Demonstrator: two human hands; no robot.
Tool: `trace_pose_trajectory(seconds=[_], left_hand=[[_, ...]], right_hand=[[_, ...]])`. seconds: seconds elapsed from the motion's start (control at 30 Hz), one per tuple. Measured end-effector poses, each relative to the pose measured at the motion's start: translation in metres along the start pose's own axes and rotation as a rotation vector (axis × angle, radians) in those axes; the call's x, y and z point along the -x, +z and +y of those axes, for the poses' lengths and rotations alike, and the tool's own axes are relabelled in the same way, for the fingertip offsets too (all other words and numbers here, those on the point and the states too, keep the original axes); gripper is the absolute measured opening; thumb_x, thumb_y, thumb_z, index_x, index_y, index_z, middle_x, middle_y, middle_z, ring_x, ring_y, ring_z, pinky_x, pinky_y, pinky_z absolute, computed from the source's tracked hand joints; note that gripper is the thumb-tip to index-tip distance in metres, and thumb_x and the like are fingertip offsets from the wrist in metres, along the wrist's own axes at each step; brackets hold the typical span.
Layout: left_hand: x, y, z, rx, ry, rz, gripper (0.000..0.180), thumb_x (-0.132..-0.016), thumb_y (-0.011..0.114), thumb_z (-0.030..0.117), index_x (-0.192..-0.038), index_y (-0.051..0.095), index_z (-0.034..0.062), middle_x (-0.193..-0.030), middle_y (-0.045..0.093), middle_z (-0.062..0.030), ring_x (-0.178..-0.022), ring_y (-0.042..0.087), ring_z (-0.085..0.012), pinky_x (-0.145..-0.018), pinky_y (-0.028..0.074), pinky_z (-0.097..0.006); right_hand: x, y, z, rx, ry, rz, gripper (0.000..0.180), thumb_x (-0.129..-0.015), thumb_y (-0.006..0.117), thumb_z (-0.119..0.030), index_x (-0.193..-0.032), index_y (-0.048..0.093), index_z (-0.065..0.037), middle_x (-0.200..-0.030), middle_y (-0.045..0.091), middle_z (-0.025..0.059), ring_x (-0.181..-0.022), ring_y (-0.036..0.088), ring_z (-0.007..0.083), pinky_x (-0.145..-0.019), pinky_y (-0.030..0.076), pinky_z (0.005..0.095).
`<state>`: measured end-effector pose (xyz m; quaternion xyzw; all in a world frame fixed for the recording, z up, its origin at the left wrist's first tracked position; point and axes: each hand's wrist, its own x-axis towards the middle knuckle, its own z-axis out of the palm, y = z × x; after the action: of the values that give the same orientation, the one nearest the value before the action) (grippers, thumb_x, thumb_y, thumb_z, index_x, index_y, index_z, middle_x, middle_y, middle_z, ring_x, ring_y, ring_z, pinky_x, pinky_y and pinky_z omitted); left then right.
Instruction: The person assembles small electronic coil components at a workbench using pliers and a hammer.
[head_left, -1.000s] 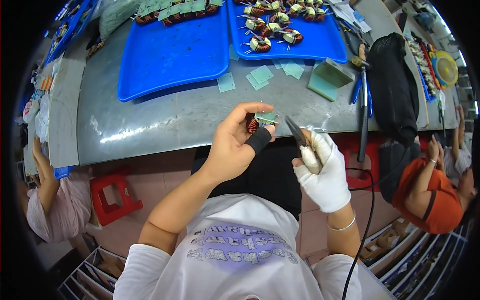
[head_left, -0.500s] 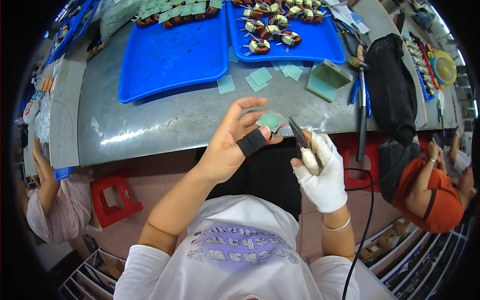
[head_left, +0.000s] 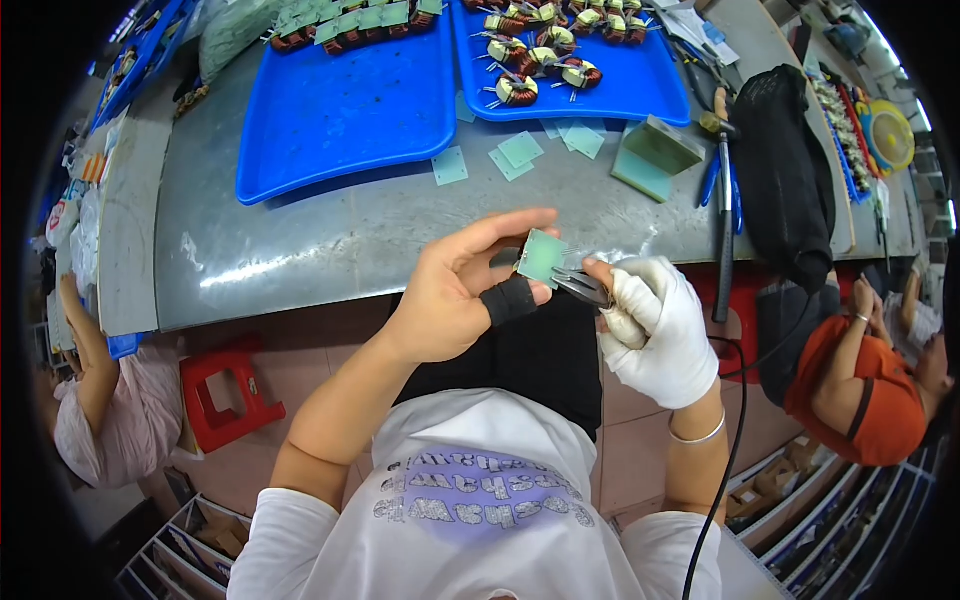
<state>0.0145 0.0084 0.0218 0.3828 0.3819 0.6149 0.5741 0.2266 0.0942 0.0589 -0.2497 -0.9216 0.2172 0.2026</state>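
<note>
Between the thumb and fingers of my left hand (head_left: pixel 452 290), closed and with a black band round the thumb, is a small square green plate (head_left: pixel 541 257). Thin wire leads stick out at its right side; whatever sits behind it is hidden by my fingers. My right hand (head_left: pixel 665 335), in a white fingerless glove, is wrapped round pliers (head_left: pixel 582 288) with pale-covered handles. Their dark jaws reach the plate's lower right edge, by the leads. Whether they grip a lead is too small to tell. Both hands hover over the table's near edge.
A blue tray (head_left: pixel 345 130) has plate-topped coils at its far end; copper coils (head_left: pixel 517 90) fill another blue tray (head_left: pixel 640 98). Loose green plates (head_left: pixel 520 150), a thick green block (head_left: pixel 650 160), a hammer (head_left: pixel 724 230) and a black bag (head_left: pixel 790 180) lie on the metal table. Co-workers sit on both sides.
The pliers moved left and down from beside the plate to its edge, my right hand going lower. My left hand turned the plate, tilting its face more toward me.
</note>
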Motion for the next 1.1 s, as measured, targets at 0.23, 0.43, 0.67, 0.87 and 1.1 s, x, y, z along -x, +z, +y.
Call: trace_pose_trajectory(seconds=[0.23,0.43,0.67,0.87,1.1], left_hand=[[0.000,-0.001,-0.002,-0.003,0.025,-0.026,0.054,-0.081,0.067,-0.013,-0.132,0.053,-0.0027,-0.128,0.054,-0.0128,-0.121,0.052,-0.0220,-0.098,0.052,-0.038],[0.000,-0.001,-0.006,-0.012,0.022,-0.008,0.054,-0.080,0.068,-0.013,-0.131,0.053,-0.0032,-0.128,0.054,-0.0132,-0.119,0.054,-0.0222,-0.098,0.052,-0.038],[-0.002,0.008,-0.001,0.053,-0.002,0.071,0.058,-0.078,0.073,-0.011,-0.131,0.053,-0.0022,-0.119,0.056,-0.0112,-0.114,0.055,-0.0195,-0.097,0.052,-0.035],[-0.006,0.007,-0.008,-0.111,0.098,0.139,0.057,-0.074,0.080,-0.005,-0.123,0.051,0.0002,-0.111,0.056,-0.0086,-0.104,0.058,-0.0159,-0.093,0.050,-0.031],[-0.004,0.008,-0.011,-0.203,0.069,0.170,0.060,-0.072,0.083,0.001,-0.122,0.049,0.0019,-0.110,0.056,-0.0072,-0.099,0.057,-0.0128,-0.087,0.048,-0.028]], right_hand=[[-0.002,0.005,0.008,-0.181,-0.008,0.005,0.049,-0.066,0.065,0.004,-0.114,0.068,-0.007,-0.076,0.054,0.0083,-0.063,0.056,0.0268,-0.058,0.048,0.0364],[0.000,0.005,0.013,-0.307,0.037,-0.070,0.047,-0.067,0.064,0.007,-0.112,0.067,-0.005,-0.077,0.052,0.0092,-0.060,0.056,0.0271,-0.057,0.047,0.0356],[-0.002,0.005,0.012,-0.371,0.100,-0.058,0.050,-0.068,0.066,0.005,-0.117,0.065,-0.004,-0.082,0.054,0.0093,-0.066,0.057,0.0259,-0.062,0.047,0.0329],[0.009,0.011,0.007,-0.402,0.268,0.013,0.050,-0.073,0.070,0.001,-0.123,0.062,-0.003,-0.096,0.059,0.0134,-0.080,0.060,0.0285,-0.074,0.049,0.0325],[0.011,0.007,-0.010,-0.426,0.400,-0.040,0.052,-0.076,0.071,-0.002,-0.127,0.060,-0.003,-0.099,0.060,0.0156,-0.084,0.061,0.0304,-0.077,0.050,0.0337]])
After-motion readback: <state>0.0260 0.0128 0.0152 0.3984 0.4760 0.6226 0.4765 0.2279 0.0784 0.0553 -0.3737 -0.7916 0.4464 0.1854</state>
